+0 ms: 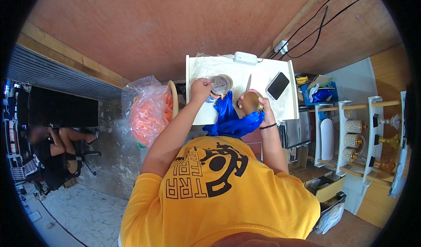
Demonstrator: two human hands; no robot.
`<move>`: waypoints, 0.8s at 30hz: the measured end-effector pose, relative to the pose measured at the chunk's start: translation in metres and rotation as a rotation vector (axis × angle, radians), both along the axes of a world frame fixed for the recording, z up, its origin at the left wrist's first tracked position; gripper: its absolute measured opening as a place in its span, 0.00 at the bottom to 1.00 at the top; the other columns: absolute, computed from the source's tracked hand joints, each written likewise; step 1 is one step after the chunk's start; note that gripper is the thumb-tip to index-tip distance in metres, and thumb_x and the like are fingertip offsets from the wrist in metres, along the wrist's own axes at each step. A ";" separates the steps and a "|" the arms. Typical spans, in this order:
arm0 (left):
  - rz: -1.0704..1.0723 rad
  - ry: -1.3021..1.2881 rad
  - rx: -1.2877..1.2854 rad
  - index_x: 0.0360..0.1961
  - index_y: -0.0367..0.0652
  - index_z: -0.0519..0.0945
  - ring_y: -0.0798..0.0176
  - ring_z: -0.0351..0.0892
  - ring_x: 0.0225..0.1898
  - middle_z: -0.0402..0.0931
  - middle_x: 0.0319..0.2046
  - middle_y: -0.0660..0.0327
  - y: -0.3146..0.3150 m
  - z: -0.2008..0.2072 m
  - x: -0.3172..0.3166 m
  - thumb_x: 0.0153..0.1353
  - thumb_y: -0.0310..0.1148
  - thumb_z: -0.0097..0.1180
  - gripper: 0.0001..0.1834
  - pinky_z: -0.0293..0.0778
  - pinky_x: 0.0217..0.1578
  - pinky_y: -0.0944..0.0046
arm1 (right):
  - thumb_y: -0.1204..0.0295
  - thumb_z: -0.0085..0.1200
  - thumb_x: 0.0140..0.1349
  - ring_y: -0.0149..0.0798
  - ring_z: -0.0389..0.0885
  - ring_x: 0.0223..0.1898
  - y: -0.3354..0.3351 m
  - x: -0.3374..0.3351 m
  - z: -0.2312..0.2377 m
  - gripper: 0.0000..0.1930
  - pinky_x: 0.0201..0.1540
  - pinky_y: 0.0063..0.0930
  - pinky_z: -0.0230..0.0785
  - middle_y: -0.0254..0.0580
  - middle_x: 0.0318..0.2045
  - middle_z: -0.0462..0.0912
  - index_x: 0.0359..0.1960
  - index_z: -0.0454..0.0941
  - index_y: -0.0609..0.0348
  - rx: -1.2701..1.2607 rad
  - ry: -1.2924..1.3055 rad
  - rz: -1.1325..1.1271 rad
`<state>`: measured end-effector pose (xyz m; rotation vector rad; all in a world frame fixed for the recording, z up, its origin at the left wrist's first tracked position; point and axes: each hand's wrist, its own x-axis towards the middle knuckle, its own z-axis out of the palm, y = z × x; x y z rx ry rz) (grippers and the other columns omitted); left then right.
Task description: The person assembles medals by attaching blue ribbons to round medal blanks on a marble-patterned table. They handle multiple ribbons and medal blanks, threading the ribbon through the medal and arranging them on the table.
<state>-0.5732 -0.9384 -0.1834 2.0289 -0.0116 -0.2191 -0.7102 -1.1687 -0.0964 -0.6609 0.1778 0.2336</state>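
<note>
Over a small white table, my left hand (201, 90) pinches the edge of a round medal (222, 84) with a silvery face and patterned rim; more medal edges show beneath it. My right hand (266, 111) is closed around a gold-coloured round medal (251, 103), its plain face toward me. Shiny blue ribbons (234, 122) hang in folds between the hands and over the table's near edge. A pointed metal blade (248, 83) sticks out beyond my right hand; its handle is mostly hidden, with a dark loop beside the medal.
The white table (287, 108) holds a black-screened phone (278, 85), a white adapter box (245, 58) and clear plastic. To the left sits a clear bag of orange material (149, 115). Trophies stand on a shelf rack (344, 137) at right. A person (52, 146) sits far left.
</note>
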 end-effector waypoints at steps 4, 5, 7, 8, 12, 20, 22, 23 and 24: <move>-0.067 -0.052 0.236 0.37 0.36 0.85 0.55 0.84 0.36 0.84 0.34 0.50 -0.007 0.004 -0.003 0.49 0.41 0.72 0.20 0.78 0.42 0.60 | 0.57 0.58 0.56 0.53 0.81 0.41 -0.001 -0.004 -0.005 0.27 0.46 0.44 0.78 0.58 0.45 0.78 0.55 0.69 0.56 0.000 0.028 -0.014; -0.091 -0.085 0.305 0.37 0.36 0.85 0.56 0.84 0.36 0.84 0.34 0.51 -0.008 0.005 -0.004 0.49 0.41 0.72 0.20 0.78 0.42 0.61 | 0.57 0.58 0.56 0.53 0.81 0.41 -0.001 -0.005 -0.006 0.27 0.47 0.45 0.78 0.58 0.46 0.78 0.55 0.69 0.56 0.008 0.034 -0.014; -0.018 -0.172 0.277 0.38 0.36 0.85 0.57 0.84 0.36 0.84 0.34 0.51 -0.008 0.003 -0.009 0.50 0.38 0.72 0.19 0.78 0.42 0.61 | 0.56 0.57 0.56 0.54 0.80 0.42 -0.001 -0.008 -0.008 0.27 0.48 0.44 0.77 0.57 0.46 0.78 0.54 0.70 0.56 0.024 0.039 -0.012; 0.019 -0.223 0.261 0.38 0.36 0.84 0.58 0.84 0.35 0.84 0.34 0.52 -0.008 0.002 -0.011 0.51 0.37 0.71 0.18 0.78 0.42 0.62 | 0.55 0.56 0.57 0.54 0.79 0.43 -0.001 -0.009 -0.010 0.27 0.49 0.43 0.76 0.57 0.47 0.78 0.54 0.71 0.56 0.032 0.038 -0.010; 0.043 0.020 -0.020 0.41 0.35 0.82 0.63 0.83 0.37 0.83 0.36 0.55 -0.005 -0.001 -0.015 0.54 0.29 0.67 0.14 0.78 0.40 0.64 | 0.53 0.55 0.57 0.54 0.78 0.44 -0.002 -0.012 -0.015 0.26 0.51 0.42 0.74 0.56 0.48 0.77 0.53 0.74 0.54 0.096 0.033 0.005; 0.012 -0.026 -0.294 0.40 0.38 0.76 0.64 0.80 0.34 0.79 0.31 0.59 -0.016 0.009 -0.036 0.60 0.20 0.58 0.07 0.77 0.38 0.63 | 0.53 0.55 0.58 0.55 0.81 0.43 -0.003 -0.012 -0.025 0.27 0.48 0.44 0.78 0.56 0.48 0.78 0.55 0.72 0.54 0.147 0.053 -0.005; 0.031 0.024 -0.314 0.39 0.40 0.75 0.63 0.79 0.34 0.78 0.31 0.59 -0.014 0.014 -0.040 0.63 0.20 0.54 0.05 0.76 0.37 0.63 | 0.53 0.54 0.58 0.55 0.82 0.43 -0.004 -0.012 -0.026 0.27 0.44 0.44 0.80 0.55 0.48 0.79 0.56 0.70 0.55 0.155 0.053 -0.008; 0.048 0.115 -0.612 0.40 0.41 0.74 0.64 0.78 0.33 0.76 0.30 0.60 -0.012 0.016 -0.042 0.63 0.20 0.53 0.06 0.75 0.37 0.64 | 0.53 0.54 0.58 0.55 0.82 0.42 -0.005 -0.013 -0.026 0.28 0.42 0.43 0.81 0.56 0.48 0.79 0.56 0.70 0.55 0.150 0.047 -0.005; 0.082 0.289 -0.876 0.40 0.42 0.73 0.64 0.76 0.32 0.75 0.30 0.61 -0.007 0.019 -0.044 0.63 0.19 0.52 0.07 0.74 0.36 0.64 | 0.53 0.54 0.58 0.55 0.82 0.42 -0.005 -0.013 -0.026 0.28 0.41 0.43 0.82 0.56 0.48 0.79 0.56 0.70 0.55 0.150 0.046 -0.005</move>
